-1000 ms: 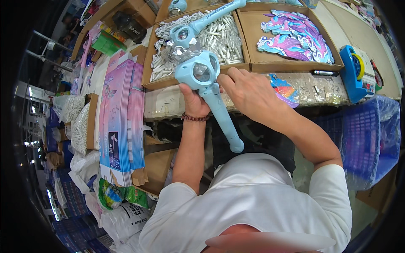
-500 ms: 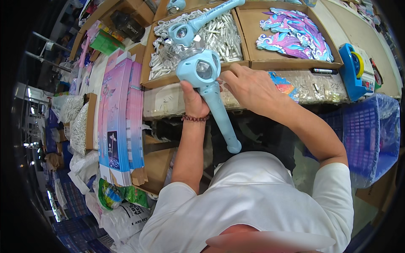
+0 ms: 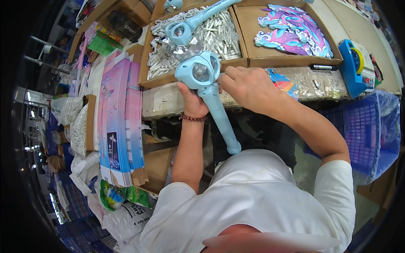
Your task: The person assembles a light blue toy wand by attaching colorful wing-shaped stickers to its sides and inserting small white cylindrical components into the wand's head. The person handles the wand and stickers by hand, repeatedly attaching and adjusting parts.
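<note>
A light blue toy wand (image 3: 222,120) with a clear faceted piece inside its open-sided head slants across the table's front edge, its handle end close to my body. My left hand (image 3: 194,103) is wrapped round it from below, under the head. At the neck, my right hand (image 3: 247,86) is closed with bent fingers beside the wand; whatever its fingertips pinch is hidden. Beyond the head lies a second light blue wand (image 3: 206,17), resting over a cardboard tray of white stick-like parts (image 3: 223,38) with cords. A clear faceted piece (image 3: 187,52) shows between the two wand heads.
Another tray holds purple and blue wing-shaped pieces (image 3: 291,31). Rightward are a black marker (image 3: 324,67), a blue tape dispenser (image 3: 352,76) and a blue plastic basket (image 3: 363,130). Flat pink-blue boxes (image 3: 116,114) are stacked at left, near bags and a black bottle (image 3: 124,25).
The wand's head has turned slightly in my left hand, showing a different side opening. My right hand stays at the neck, its wrist and knuckles slightly rotated.
</note>
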Tool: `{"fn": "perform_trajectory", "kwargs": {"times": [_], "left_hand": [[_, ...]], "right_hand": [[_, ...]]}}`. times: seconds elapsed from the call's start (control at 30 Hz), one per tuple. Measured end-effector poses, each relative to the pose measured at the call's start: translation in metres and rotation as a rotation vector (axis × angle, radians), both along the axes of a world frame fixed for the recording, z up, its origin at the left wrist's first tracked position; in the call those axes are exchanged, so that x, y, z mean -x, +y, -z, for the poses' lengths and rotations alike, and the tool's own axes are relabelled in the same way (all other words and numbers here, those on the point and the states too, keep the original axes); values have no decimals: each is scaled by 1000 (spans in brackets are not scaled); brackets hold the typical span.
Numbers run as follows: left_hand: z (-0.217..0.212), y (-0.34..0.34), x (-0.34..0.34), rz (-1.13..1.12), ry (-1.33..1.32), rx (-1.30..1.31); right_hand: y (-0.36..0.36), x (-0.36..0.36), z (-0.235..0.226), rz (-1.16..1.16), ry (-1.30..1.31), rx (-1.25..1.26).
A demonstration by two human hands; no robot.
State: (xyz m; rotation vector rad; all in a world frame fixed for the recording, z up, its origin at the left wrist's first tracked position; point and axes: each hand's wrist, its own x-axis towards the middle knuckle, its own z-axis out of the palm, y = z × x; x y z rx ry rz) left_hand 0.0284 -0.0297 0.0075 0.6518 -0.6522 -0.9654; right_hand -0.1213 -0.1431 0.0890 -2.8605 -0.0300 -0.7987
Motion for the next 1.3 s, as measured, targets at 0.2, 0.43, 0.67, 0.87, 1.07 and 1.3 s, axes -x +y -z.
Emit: {"fn": "perform_trajectory", "kwargs": {"times": [0.2, 0.43, 0.67, 0.87, 1.07, 1.3], "left_hand": [[-8, -5, 11, -240, 48, -88], [1, -1, 1, -79, 11, 41], [-14, -8, 14, -237, 71, -69], [-4, -3, 4, -106, -31, -7], [-3, -3, 8, -153, -27, -40], [1, -2, 5, -115, -40, -32]], "right_hand": [[4, 0, -8, 62, 17, 89], [4, -6, 2, 82, -49, 51], [0, -4, 5, 107, 33, 47], [4, -3, -3, 147, 57, 10], [0, -3, -1, 101, 65, -58], [3, -3, -1, 101, 76, -148]]}}
